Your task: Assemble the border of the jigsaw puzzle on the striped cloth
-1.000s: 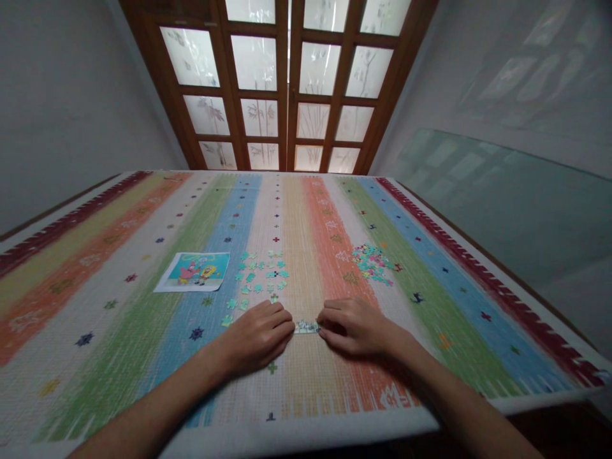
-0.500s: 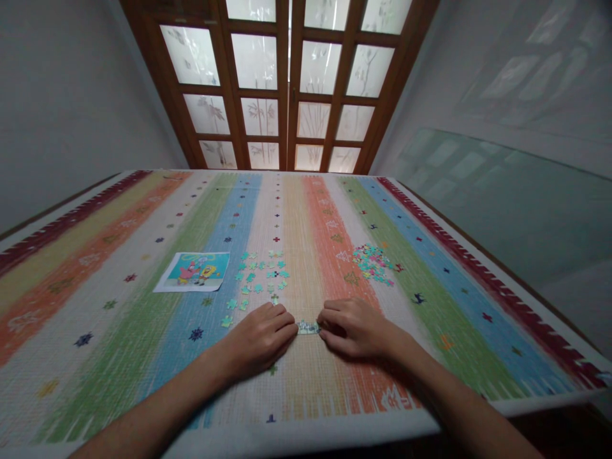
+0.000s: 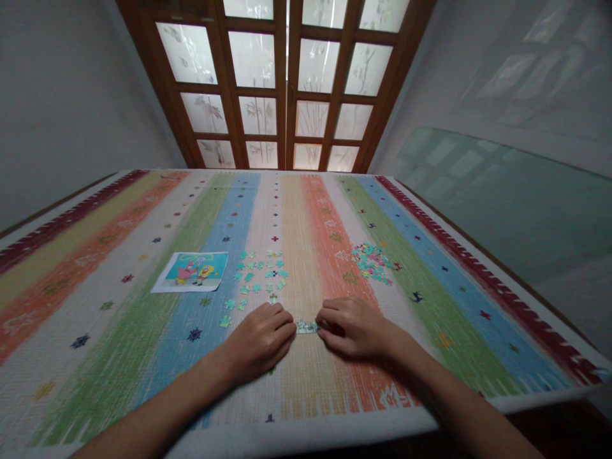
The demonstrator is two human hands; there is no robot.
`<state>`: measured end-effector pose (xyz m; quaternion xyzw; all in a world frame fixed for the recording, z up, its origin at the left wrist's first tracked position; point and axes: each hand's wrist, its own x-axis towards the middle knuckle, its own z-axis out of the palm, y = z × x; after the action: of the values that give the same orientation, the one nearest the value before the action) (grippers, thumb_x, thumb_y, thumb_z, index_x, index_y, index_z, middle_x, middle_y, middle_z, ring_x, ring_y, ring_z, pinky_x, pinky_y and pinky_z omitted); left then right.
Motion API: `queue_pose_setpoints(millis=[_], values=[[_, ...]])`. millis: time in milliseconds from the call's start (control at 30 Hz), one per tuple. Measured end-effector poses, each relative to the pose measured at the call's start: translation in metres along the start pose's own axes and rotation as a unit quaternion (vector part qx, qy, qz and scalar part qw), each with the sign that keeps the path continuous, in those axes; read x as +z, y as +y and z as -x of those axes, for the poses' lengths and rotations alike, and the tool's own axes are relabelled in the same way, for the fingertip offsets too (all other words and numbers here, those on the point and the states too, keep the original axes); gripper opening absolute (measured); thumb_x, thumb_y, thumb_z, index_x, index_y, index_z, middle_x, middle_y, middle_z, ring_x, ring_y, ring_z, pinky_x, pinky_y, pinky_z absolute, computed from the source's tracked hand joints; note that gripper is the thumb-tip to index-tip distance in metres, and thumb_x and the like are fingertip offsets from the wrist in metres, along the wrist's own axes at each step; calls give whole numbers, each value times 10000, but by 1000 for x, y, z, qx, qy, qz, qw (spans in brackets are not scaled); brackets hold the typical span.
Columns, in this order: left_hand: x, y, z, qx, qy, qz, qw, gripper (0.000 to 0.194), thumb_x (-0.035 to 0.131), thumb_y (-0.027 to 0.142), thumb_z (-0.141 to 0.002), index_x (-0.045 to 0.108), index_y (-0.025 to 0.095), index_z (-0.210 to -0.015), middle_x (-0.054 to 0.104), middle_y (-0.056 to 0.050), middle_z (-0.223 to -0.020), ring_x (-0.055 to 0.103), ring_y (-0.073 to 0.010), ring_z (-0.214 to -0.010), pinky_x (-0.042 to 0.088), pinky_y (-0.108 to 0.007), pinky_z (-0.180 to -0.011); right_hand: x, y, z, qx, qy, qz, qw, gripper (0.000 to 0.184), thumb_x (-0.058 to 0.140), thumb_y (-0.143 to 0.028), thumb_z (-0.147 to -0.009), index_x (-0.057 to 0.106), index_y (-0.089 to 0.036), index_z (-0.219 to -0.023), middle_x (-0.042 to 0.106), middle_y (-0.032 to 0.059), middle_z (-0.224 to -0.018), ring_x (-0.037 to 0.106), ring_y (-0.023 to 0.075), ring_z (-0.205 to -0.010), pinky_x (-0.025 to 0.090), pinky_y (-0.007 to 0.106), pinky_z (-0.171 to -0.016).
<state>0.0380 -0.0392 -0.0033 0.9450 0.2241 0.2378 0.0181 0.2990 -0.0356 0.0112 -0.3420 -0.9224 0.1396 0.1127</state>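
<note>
The left hand and right hand touch opposite ends of a small strip of puzzle pieces between their fingers, apparently steadying or pressing it together. Both sets of fingers are bunched; whether they clamp it, I cannot tell. Loose pieces lie beyond the left fingers, a pile beyond the right. Any further press calls for even pressure from all 2 sides

dim room, backlit by bright door panes, wall reflections at right, stretched wide-angle edges

Both hands and forearms are bare.
</note>
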Motion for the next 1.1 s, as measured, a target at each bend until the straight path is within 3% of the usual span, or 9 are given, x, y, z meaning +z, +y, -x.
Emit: queue_pose_setpoints(millis=[900, 1100], values=[[0, -3, 1, 4, -12, 8, 1000, 254, 445, 152, -1063, 660, 148, -928, 667, -56, -906, 532, -202, -796, 417, -371, -696, 1, 5, 2, -6, 12, -23, 1000, 63, 622, -206, -875, 636, -177, -820, 629, 22, -768, 490, 135, -649, 264, 304, -605], [1, -4, 0, 7, -16, 5, 1000, 242, 454, 138, -1054, 659, 146, -925, 668, -59, -905, 538, -202, -802, 432, -366, -705, -2, 12, 1, 8, 33, -55, 998, 160, 644, -300, -913, 683, -169, -829, 647, 30, -751, 522, 143, -657, 305, 293, -619]])
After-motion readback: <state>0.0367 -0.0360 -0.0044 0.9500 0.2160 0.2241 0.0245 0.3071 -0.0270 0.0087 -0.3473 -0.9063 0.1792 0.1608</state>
